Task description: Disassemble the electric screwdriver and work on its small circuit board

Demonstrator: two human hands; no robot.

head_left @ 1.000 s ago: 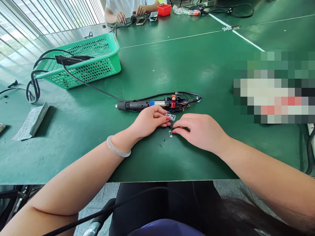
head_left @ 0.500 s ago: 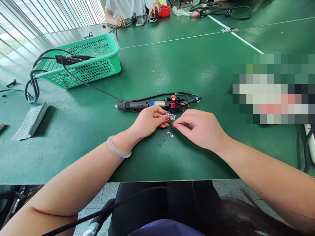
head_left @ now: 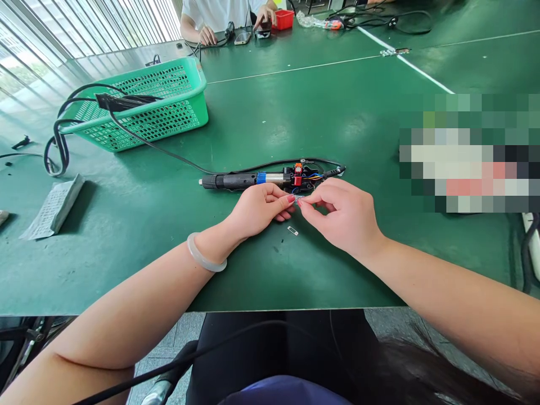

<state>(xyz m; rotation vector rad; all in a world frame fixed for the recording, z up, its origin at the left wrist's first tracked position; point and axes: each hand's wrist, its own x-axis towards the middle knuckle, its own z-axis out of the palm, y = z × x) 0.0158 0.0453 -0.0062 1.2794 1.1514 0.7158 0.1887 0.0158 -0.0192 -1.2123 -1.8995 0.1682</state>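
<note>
Between my two hands is a small clear-and-silver piece, mostly covered by fingertips. My left hand pinches it from the left. The thumb and forefinger of my right hand are pressed together at its right end; whether they grip it too is too small to tell. Just beyond the hands lies a black cylindrical tool with a blue band, its right end open on red parts and coloured wires. A small white-edged rectangular piece lies on the green table just below the fingertips.
A green basket holding black cables stands at the back left. A wrapped grey packet lies at the left. Across the table, a person's hands are near phones and a red box. The right side is pixelated.
My right hand has moved slightly left and up, bringing its fingertips to the small piece, which now shows less. My left hand has barely moved.
</note>
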